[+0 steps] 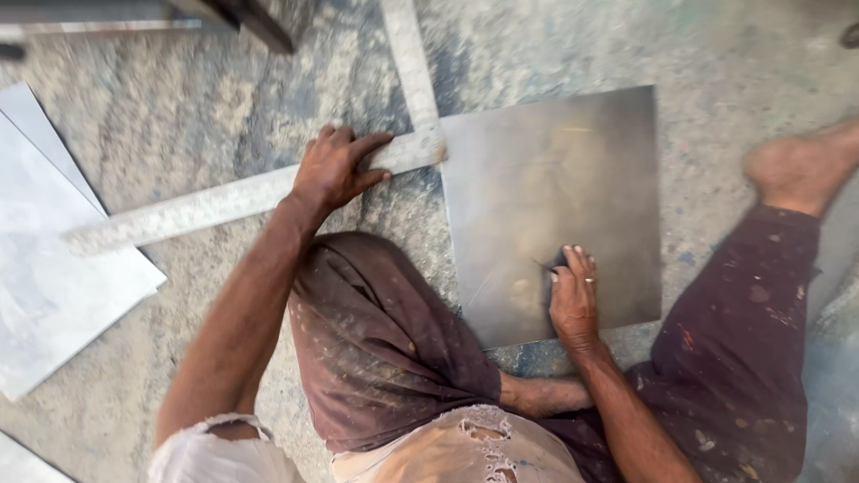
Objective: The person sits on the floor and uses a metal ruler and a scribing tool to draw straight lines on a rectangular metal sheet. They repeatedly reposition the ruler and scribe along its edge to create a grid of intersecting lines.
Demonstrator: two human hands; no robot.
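Left hand point(335, 170) presses flat on square point(268, 192) beside sheet point(555, 188); right hand point(573, 295) pinches scriber point(543, 266) on sheet. Square could slip, skewing the line.

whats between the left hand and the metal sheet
In the head view, the rest of the steel square that the left hand presses spans the gap, over bare concrete floor, to the metal sheet.
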